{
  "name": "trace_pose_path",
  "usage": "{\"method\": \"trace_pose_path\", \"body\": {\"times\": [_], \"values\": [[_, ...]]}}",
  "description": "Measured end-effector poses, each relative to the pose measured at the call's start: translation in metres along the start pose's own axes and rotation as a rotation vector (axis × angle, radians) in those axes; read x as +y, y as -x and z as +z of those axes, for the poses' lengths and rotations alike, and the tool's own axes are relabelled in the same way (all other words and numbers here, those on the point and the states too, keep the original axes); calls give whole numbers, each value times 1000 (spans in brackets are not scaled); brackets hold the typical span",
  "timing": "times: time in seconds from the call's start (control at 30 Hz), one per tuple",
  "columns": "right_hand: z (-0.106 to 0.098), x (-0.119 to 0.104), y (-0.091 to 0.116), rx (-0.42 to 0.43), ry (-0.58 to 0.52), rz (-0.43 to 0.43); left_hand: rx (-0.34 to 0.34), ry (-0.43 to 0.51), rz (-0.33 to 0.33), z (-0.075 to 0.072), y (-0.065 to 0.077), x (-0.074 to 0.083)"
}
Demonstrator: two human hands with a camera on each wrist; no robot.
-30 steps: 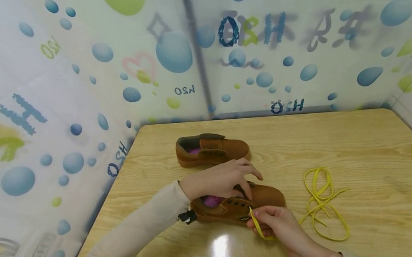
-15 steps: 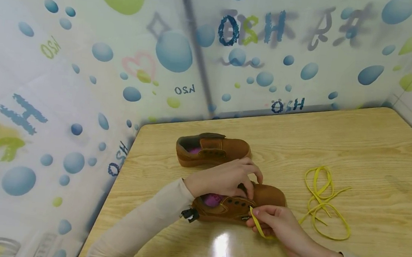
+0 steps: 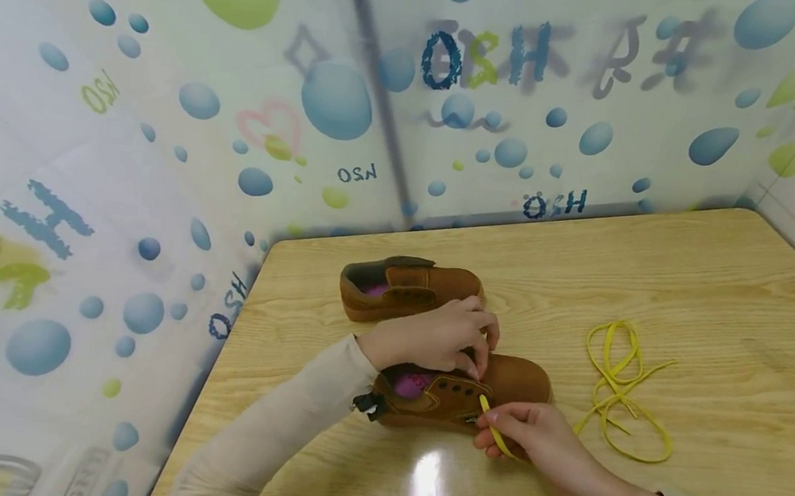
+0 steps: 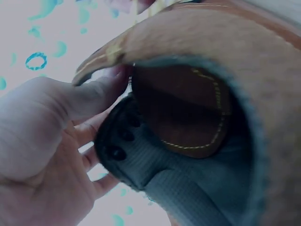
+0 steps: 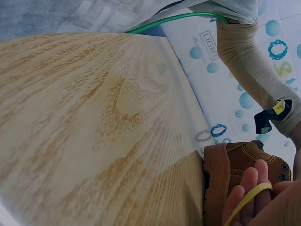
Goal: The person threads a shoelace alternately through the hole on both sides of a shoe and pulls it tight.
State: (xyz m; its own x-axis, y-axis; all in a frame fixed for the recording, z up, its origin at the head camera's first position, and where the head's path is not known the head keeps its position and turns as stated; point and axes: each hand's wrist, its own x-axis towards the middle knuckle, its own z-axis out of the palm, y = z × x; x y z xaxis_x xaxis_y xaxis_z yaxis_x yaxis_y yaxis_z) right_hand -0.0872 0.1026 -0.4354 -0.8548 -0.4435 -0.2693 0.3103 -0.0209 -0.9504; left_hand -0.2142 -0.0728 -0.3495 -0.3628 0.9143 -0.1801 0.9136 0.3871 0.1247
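Note:
In the head view a brown shoe (image 3: 521, 378) stands on the table, toe to the right. My right hand (image 3: 551, 446) pinches a yellow shoelace (image 3: 497, 437) just below the front eyelet of the near flap. The lace runs into that eyelet; in the right wrist view it (image 5: 254, 194) crosses the fingers. My left hand (image 3: 435, 338) reaches over the shoe opening, its thumb and fingers curled together; a bit of yellow lace shows by its fingertips. In the left wrist view the left thumb (image 4: 96, 96) is tucked against the flap's edge, beside the dark-lined eyelet flap (image 4: 129, 146).
A second brown shoe (image 3: 459, 284) without a lace stands just behind. To the right, loose yellow lacing (image 3: 619, 389) lies in loops on the wooden table (image 3: 653, 281). Patterned curtains (image 3: 449, 157) border the table at the back and left.
The lace's narrow tip has passed into the front eyelet, where a wider part now shows. My left fingers have drawn together, with yellow visible by them. The right hand has barely moved.

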Motion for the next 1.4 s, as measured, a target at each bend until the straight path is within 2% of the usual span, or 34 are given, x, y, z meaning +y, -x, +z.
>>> {"method": "trace_pose_path", "body": {"times": [0.1, 0.2, 0.33, 0.47, 0.73, 0.93, 1.2, 1.4], "values": [[1, 1, 1, -16, 3, -6, -35, 61, -63, -4, -2, -3], [2, 1, 1, -26, 5, -4, -32, 118, -112, -8, -3, -5], [2, 1, 1, -30, -7, -5, 25, 148, -140, -13, -6, -11], [2, 2, 0, -41, -13, -23, 87, 167, -140, -17, -7, -18], [4, 5, 0, -93, -7, -58, 180, 245, -196, -23, -13, -30], [3, 7, 1, -156, 14, -83, 259, 314, -309, -26, -18, -37], [4, 9, 3, -197, 49, -116, 355, 416, -470, -40, -21, -39], [5, 10, 4, -228, 45, -96, 457, 449, -523, -49, -21, -39]]}}
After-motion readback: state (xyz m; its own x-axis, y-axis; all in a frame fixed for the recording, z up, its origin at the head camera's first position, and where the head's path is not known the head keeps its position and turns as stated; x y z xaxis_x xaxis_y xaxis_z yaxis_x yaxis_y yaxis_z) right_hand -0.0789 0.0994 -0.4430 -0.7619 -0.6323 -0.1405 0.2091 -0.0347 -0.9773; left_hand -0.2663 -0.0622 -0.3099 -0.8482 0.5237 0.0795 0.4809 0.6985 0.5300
